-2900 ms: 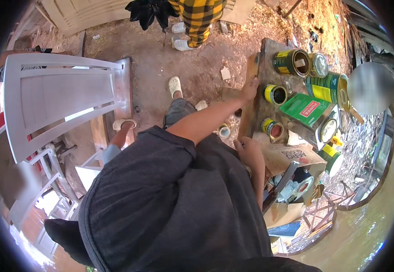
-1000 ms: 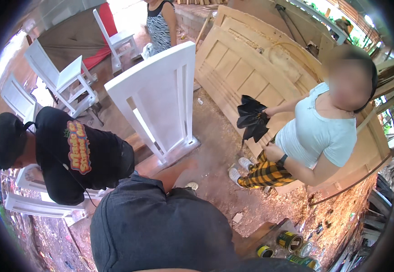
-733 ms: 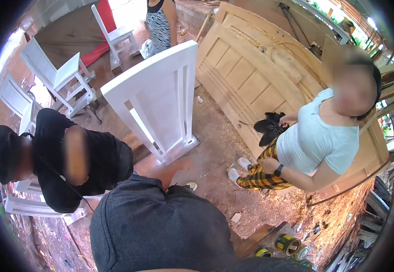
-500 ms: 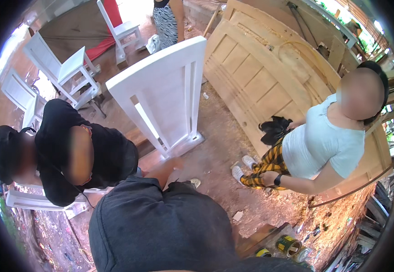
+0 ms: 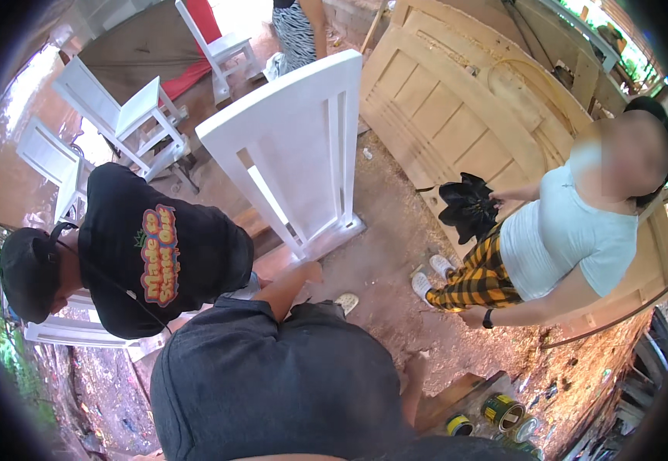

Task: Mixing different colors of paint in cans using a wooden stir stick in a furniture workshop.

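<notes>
My left hand [image 5: 309, 273] reaches forward from my dark sleeve, beside the lower end of a large white slatted chair back [image 5: 288, 138]. Its fingers are blurred, and I cannot tell whether it touches the white wood. My right hand [image 5: 416, 364] hangs low by my right side, near a wooden board [image 5: 451, 398]; its fingers do not show clearly. Close to that board stand an open paint can [image 5: 503, 412] with a yellow and dark label and a smaller yellow-and-black can [image 5: 459, 425].
A person in a black shirt [image 5: 119, 246] bends at my left. Another in a light top [image 5: 561, 238] stands right, holding a black bag-like thing [image 5: 466, 207]. White chairs [image 5: 130, 115] stand far left. Panelled wooden doors [image 5: 442, 100] lean behind. A third person [image 5: 297, 34] stands at the back.
The scene has shifted slightly rightward in view. My right forearm has come into sight. The black-shirted person has turned the head down, and the other person's black thing is spread wider.
</notes>
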{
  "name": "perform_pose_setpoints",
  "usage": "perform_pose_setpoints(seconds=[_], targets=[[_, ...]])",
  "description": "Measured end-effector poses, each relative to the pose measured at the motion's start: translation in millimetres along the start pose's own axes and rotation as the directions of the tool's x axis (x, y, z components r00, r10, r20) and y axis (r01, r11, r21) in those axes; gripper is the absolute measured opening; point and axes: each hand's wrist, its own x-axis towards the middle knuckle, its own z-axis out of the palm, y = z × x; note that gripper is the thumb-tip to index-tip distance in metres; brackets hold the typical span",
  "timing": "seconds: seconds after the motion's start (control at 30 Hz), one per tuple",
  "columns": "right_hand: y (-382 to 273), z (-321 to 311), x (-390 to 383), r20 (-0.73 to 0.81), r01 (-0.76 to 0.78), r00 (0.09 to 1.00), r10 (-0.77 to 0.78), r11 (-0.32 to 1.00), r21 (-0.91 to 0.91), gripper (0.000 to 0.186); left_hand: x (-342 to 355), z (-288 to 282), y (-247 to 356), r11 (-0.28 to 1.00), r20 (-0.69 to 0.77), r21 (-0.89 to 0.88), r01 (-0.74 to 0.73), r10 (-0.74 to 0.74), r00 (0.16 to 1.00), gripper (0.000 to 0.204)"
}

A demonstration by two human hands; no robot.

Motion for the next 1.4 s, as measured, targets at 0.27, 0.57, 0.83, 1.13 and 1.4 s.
perform_pose_setpoints(seconds=[0.27,0.57,0.83,1.13,1.4], targets=[[34.5,85.4,-59.3,-0.108,-0.337,0.938,0.330,0.940,-0.047,0.028,7.7,47.2,-73.0,0.990,0.135,0.013,0.138,-0.139,0.981,0.049],[39.4,96.6,-49.8,-0.457,-0.024,0.889,0.035,0.999,0.031,0.024,48.5,11.0,-69.6,0.990,0.080,0.142,-0.007,-0.004,0.997,0.051],[13.3,63.7,-16.1,-0.299,-0.349,0.892,0.339,0.937,0.023,0.027,102.7,-21.7,-23.3,0.972,-0.050,0.049,-0.229,0.231,0.972,0.043],[-8.3,83.2,-124.8,-0.211,-0.638,0.733,0.646,0.761,0.116,0.030,108.9,-54.1,-15.6,0.939,-0.092,0.328,-0.106,0.144,0.985,0.034],[-53.1,66.1,-195.7,0.054,-0.150,0.276,0.960,-0.012,0.989,0.045,165.0,-58.1,-16.6,0.852,0.253,0.380,-0.359,0.278,0.927,0.038]])
